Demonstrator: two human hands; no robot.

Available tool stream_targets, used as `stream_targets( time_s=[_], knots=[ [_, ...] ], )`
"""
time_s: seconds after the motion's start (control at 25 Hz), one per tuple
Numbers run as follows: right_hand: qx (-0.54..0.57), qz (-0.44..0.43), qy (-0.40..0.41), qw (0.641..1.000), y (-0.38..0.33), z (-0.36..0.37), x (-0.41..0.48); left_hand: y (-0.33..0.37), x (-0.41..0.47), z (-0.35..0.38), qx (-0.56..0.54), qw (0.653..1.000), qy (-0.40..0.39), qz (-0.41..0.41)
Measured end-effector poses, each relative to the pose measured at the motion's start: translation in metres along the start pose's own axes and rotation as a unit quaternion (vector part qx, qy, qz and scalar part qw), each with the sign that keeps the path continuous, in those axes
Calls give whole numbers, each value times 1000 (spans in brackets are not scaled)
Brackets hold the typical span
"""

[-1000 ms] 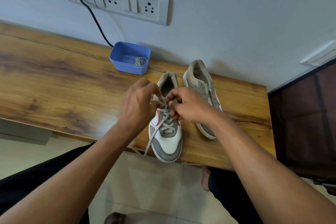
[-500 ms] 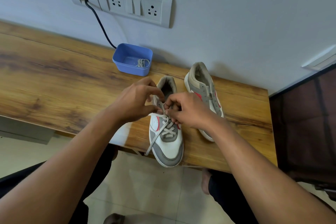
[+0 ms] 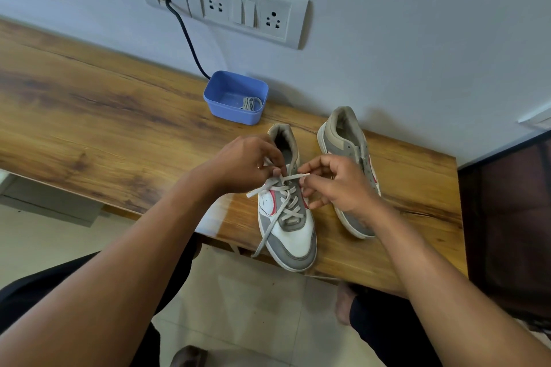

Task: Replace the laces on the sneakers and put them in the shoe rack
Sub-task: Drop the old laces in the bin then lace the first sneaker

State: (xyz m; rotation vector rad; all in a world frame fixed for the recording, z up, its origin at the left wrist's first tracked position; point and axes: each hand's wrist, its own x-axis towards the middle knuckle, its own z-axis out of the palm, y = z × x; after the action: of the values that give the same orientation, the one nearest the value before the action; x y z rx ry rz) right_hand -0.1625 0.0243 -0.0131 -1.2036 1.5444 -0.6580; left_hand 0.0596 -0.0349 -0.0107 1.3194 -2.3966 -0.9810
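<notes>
A white and grey sneaker [image 3: 293,235] with red trim stands on the wooden table [image 3: 89,128], toe over the near edge. A grey lace [image 3: 286,202] criss-crosses its eyelets. My left hand [image 3: 244,167] pinches the lace at the upper eyelets on the left side. My right hand [image 3: 337,182] pinches the lace's free end, drawn out to the right. Another lace end trails down the shoe's left side past the table edge. The second sneaker [image 3: 346,146] stands to the right, partly behind my right hand, with no lace visible.
A blue plastic tub [image 3: 235,97] with a coiled grey lace [image 3: 252,104] sits by the wall behind the shoes. A black cable [image 3: 187,39] drops from a wall socket panel [image 3: 244,10]. Dark furniture [image 3: 507,217] stands right of the table. My legs are below.
My hands have drawn apart. The right hand has pulled a lace end out to the right, and the left hand has shifted slightly left at the upper eyelets.
</notes>
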Motion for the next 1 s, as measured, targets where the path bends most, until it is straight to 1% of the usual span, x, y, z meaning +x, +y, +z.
stream_targets(
  time_s=[0.12, 0.28, 0.36, 0.44, 0.48, 0.56, 0.6, 0.64, 0.68, 0.72, 0.76, 0.8, 0.88, 0.92, 1.0],
  knots=[
    [-37, -28, 13, 999, 1, 9, 2, 0, 1, 3, 0, 1000, -12, -6],
    [-5, -41, 31, 999, -4, -20, 3, 0, 3, 6, 5, 1000, -22, -11],
    [-8, -35, -2, 999, -7, -15, -1, -1, 3, 7, 5, 1000, -20, -14],
    [-36, -53, -25, 998, -5, -3, -3, 1, 3, 9, -5, 1000, -12, -10],
    [-59, -67, -15, 996, -4, -3, -3, 3, 2, 10, -11, 1000, -6, -10],
    [-98, -88, 35, 991, -5, -19, -1, 3, 1, 10, -30, 999, 2, -20],
    [-93, -86, 57, 990, -4, -29, 0, 3, 1, 9, -38, 999, 5, -26],
    [-71, -78, 59, 993, -4, -35, -1, 3, 1, 8, -41, 999, 5, -31],
    [-53, -63, 39, 996, -4, -34, -3, 3, 2, 8, -37, 999, 2, -32],
    [-58, -60, 11, 996, -4, -26, -6, 3, 2, 8, -31, 999, -1, -30],
    [-85, -72, -8, 994, -3, -18, -7, 4, 3, 8, -25, 999, -2, -28],
    [-110, -87, -10, 990, -1, -15, -5, 5, 3, 8, -22, 999, -3, -28],
    [-122, -89, 23, 988, -3, -30, -2, 6, 3, 7, -25, 999, -7, -31],
    [-105, -78, 38, 991, -4, -42, -1, 6, 2, 6, -27, 999, -9, -33],
    [-111, -67, 34, 991, -3, -49, -2, 5, 2, 6, -32, 999, -12, -38]
  ],
)
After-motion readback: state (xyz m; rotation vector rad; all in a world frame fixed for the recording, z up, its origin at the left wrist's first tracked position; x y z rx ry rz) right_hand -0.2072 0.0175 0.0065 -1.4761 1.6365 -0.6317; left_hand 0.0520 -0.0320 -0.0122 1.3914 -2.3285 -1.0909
